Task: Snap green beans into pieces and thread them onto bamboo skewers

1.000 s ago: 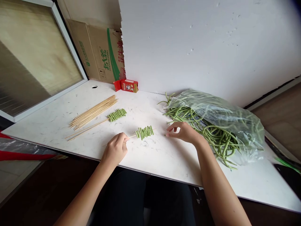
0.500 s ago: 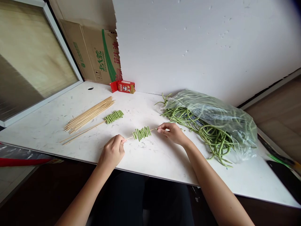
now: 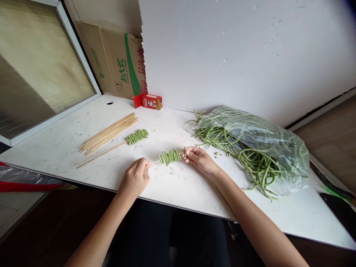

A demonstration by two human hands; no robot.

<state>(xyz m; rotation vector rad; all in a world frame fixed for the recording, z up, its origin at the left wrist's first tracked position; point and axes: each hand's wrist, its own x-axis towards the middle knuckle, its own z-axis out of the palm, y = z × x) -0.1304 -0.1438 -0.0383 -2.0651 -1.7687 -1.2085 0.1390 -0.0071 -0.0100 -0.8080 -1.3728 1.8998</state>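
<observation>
My left hand [image 3: 136, 176] is closed on the bare end of a bamboo skewer [image 3: 155, 162]. Several short pieces of green bean [image 3: 170, 157] sit side by side across that skewer, just above the table. At the skewer's tip, my right hand [image 3: 200, 160] pinches one more bean piece [image 3: 185, 152], close to the row. Whether the tip has gone through this piece is hard to tell. Behind my left hand lies another skewer with a full row of bean pieces [image 3: 137, 136], beside a pile of plain bamboo skewers [image 3: 109, 133].
A clear plastic bag [image 3: 258, 128] spills long green beans [image 3: 258, 163] on the right of the white table [image 3: 178, 189]. A small red box [image 3: 151, 101] stands by the wall, near a cardboard carton [image 3: 119, 63]. A dark flat object [image 3: 338, 209] lies far right.
My right hand has moved slightly left, bringing a bean piece to the skewer's tip. My left hand keeps its hold. The whole view has shifted a little.
</observation>
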